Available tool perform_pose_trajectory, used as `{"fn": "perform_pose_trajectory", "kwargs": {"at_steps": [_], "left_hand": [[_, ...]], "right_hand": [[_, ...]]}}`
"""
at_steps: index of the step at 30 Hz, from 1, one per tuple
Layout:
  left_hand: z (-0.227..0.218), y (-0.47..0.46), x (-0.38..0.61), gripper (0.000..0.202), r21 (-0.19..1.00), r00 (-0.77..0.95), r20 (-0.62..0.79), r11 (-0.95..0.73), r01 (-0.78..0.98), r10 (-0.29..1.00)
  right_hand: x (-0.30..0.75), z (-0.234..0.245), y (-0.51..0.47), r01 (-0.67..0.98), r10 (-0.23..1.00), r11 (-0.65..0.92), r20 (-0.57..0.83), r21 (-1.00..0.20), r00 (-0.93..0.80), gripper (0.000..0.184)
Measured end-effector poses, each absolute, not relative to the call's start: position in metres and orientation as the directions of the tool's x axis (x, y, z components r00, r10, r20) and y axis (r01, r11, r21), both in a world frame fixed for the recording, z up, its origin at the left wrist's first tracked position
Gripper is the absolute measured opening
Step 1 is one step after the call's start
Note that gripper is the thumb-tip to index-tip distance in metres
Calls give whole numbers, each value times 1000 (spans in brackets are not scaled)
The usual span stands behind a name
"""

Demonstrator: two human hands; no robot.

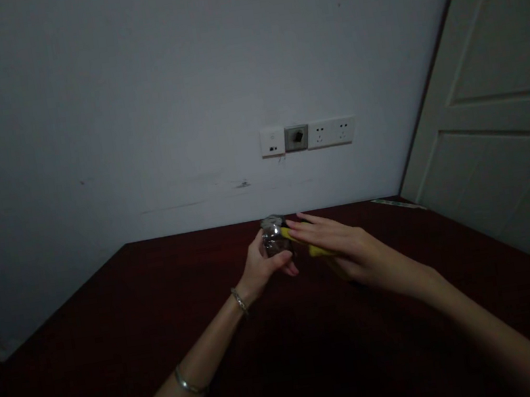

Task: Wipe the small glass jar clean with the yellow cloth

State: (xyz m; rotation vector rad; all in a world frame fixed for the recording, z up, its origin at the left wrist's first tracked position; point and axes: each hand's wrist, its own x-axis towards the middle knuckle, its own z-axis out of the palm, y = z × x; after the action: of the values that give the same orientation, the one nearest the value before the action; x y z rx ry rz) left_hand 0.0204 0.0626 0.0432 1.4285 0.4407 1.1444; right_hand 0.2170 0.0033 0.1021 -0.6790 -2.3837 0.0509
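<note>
My left hand (261,264) is wrapped round a small, shiny, clear jar-like object (275,240) with a dark top, held above the dark red tabletop (184,290). The dim light hides exactly what kind of container it is. Against its right side, my right hand (346,246) presses a yellow cloth (320,251) under its fingers. Part of the cloth hangs below the palm. The right fingers lie fairly straight over the cloth, their tips touching or very near the object.
A pale wall (156,108) rises behind the table, with a row of sockets and switches (329,132). To the right stands a white panelled door (497,124). A thin flat strip (398,203) lies at the table's back right edge.
</note>
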Motion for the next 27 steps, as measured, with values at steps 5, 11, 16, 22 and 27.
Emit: {"fn": "perform_pose_trajectory", "kwargs": {"at_steps": [5, 11, 16, 22, 27], "left_hand": [[45, 59, 22, 65, 927, 493, 340, -198, -318, 801], [44, 57, 23, 66, 927, 474, 332, -188, -326, 815], [44, 59, 22, 64, 922, 463, 348, -207, -328, 815], [46, 56, 21, 71, 928, 505, 337, -189, -322, 795], [46, 53, 22, 68, 930, 536, 341, -196, -311, 772]], "right_hand": [[221, 100, 6, 529, 522, 830, 578, -175, -628, 85], [220, 101, 6, 511, 522, 838, 552, -191, -650, 87], [217, 104, 2, 475, 501, 857, 544, -202, -673, 85], [218, 100, 5, 500, 512, 843, 586, -199, -629, 84], [222, 95, 11, 527, 525, 826, 615, -201, -588, 81]]}}
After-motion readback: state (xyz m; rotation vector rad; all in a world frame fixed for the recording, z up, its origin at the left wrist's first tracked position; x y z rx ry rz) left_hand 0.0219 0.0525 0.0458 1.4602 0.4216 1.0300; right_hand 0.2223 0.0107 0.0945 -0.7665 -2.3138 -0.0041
